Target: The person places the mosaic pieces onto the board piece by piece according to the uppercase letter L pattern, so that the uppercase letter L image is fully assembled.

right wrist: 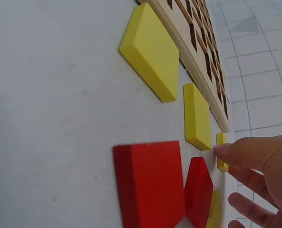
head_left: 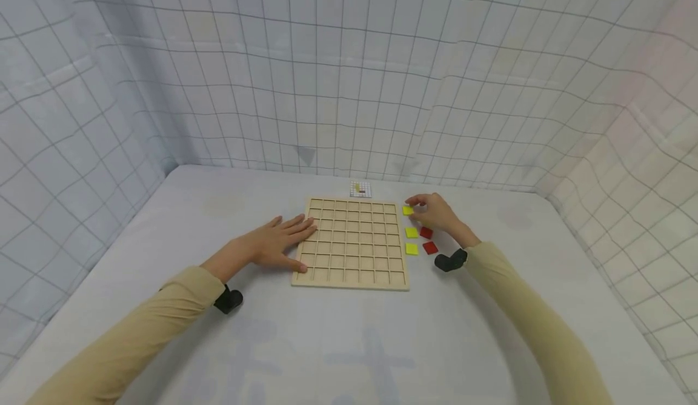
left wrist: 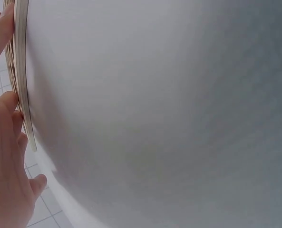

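Note:
A wooden grid board (head_left: pixel 351 278) lies flat in the middle of the table. My left hand (head_left: pixel 275 242) rests on its left edge with the fingers spread; in the left wrist view, fingers touch the board's rim (left wrist: pixel 21 61). Beyond the board's upper right corner, my right hand (head_left: pixel 436 213) pinches a yellow square tile (head_left: pixel 408 210) between thumb and fingers. The right wrist view has the thumb across that tile (right wrist: pixel 220 138). Nearer me lie two yellow tiles (head_left: pixel 411 249) and two red tiles (head_left: pixel 430 248). Another yellow tile (right wrist: pixel 215 209) is partly hidden behind a red one.
A small card (head_left: pixel 360 189) with a printed grid and coloured squares lies behind the board's far edge. White cloth covers the table (head_left: pixel 305 344). Grid-patterned curtains (head_left: pixel 349 77) hang at the back and both sides.

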